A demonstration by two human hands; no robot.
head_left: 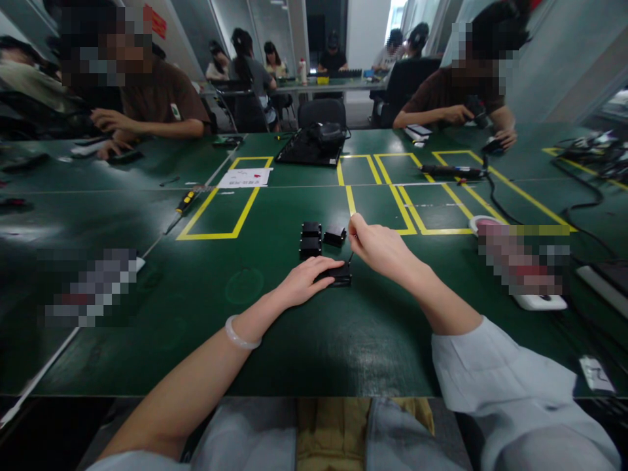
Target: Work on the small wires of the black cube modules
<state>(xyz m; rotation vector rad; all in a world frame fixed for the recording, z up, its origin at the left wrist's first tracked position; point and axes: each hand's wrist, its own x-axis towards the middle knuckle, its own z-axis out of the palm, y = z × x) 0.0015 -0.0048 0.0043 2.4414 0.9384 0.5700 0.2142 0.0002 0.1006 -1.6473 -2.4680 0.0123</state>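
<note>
I have the left hand (314, 276) half closed over a black rectangular block (342, 279), fingers across its top and thumb along the near side, holding it to the green table (294, 356). The right hand (377, 243) is closed in a pinch around a thin dark rod (350, 258) angled down to the block's far right end; I cannot tell exactly where its tip seats. My worry is a slip: sideways push could skate the tip off toward the left fingertips, and a light left grip could let the block twist. Three smaller black blocks (311, 246) lie just beyond, where a stray knuckle could knock them.
</note>
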